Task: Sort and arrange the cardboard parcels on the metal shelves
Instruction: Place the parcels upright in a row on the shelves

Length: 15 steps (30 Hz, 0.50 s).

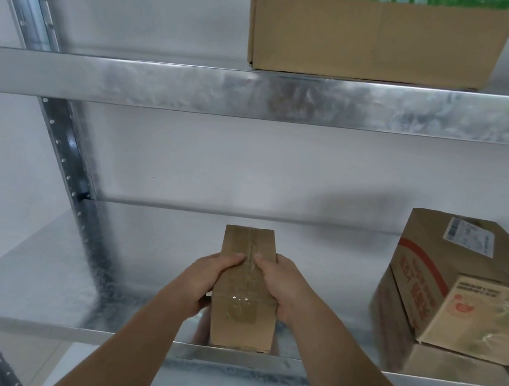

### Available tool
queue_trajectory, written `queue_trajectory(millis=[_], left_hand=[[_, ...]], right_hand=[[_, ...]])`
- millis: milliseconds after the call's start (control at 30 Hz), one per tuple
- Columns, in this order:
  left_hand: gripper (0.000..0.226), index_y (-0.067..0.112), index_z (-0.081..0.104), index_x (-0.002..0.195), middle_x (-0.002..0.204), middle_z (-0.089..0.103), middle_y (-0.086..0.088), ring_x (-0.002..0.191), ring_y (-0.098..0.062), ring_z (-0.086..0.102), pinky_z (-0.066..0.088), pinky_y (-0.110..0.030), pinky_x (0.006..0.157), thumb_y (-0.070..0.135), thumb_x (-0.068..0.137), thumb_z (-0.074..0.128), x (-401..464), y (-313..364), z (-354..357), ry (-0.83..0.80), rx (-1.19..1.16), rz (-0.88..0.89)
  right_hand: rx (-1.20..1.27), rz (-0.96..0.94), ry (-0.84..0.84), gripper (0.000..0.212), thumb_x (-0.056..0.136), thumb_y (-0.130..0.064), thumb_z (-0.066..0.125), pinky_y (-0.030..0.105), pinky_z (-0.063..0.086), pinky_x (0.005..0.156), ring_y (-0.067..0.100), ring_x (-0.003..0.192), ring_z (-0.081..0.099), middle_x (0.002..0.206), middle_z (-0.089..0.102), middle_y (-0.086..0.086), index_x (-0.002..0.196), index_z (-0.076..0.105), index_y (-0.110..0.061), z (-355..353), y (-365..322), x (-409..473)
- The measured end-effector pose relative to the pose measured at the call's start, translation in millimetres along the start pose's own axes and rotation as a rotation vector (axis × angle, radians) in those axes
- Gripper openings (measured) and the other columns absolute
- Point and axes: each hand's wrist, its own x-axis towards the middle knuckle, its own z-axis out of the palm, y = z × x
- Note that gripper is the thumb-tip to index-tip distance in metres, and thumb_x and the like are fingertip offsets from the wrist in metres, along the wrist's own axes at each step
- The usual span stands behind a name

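From the head camera, both hands are gripping a small, narrow brown cardboard parcel sealed with clear tape (246, 286), which is standing on the lower galvanised metal shelf (66, 279) close to its front edge. The left hand (204, 280) is wrapping around the parcel's left side, its fingers (233, 258) curling over the top face and ending just short of the taped seam. The right hand (283, 286) is clasping the right side, its fingers (260, 260) curling over the top from the other side, so the two sets of fingertips are lying near each other across the seam. Beyond the fingertips the parcel's far end is pointing toward the white wall (184, 165).

Well to the right of the right hand's fingers, a tilted brown cardboard box with red print and a white label (462, 282) is leaning on top of another brown box (439, 364) on the same shelf. Above the fingers, the upper galvanised metal shelf (196, 90) is carrying a large brown cardboard box with a green printed top band (373, 41). Left of the left hand's fingers, a perforated metal upright (75, 161) is running up the frame.
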Motion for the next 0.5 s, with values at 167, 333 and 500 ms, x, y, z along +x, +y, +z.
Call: queue_trajectory(millis=[167,333,500], left_hand=[[0.041,0.014,0.072,0.122,0.115,0.076,-0.011,0.112,-0.030,0.071,0.051,-0.048,0.107,0.043,0.093,0.069,-5,-2,1,-0.030,-0.024,0.019],[0.053,0.013,0.071,0.126,0.119,0.075,-0.013,0.114,-0.032,0.071,0.056,-0.044,0.097,0.047,0.086,0.077,-7,-3,-1,-0.027,-0.051,0.054],[0.043,0.010,0.069,0.125,0.115,0.076,-0.014,0.107,-0.033,0.073,0.059,-0.037,0.077,0.039,0.094,0.071,-17,-4,-4,0.062,-0.160,0.089]], right_hand=[[-0.014,0.002,0.004,0.027,0.103,-0.033,0.056,0.046,0.062,0.083,0.029,0.098,0.073,0.113,0.071,0.013,0.121,0.061,-0.013,0,1,-3],[-0.020,0.025,0.024,0.034,0.100,-0.037,0.060,0.052,0.059,0.090,0.031,0.101,0.072,0.115,0.071,0.013,0.124,0.060,-0.013,1,-2,-9],[0.006,0.104,0.013,0.047,0.103,-0.057,0.041,0.037,0.056,0.080,0.024,0.091,0.068,0.103,0.071,0.006,0.123,0.065,-0.022,-1,-9,-25]])
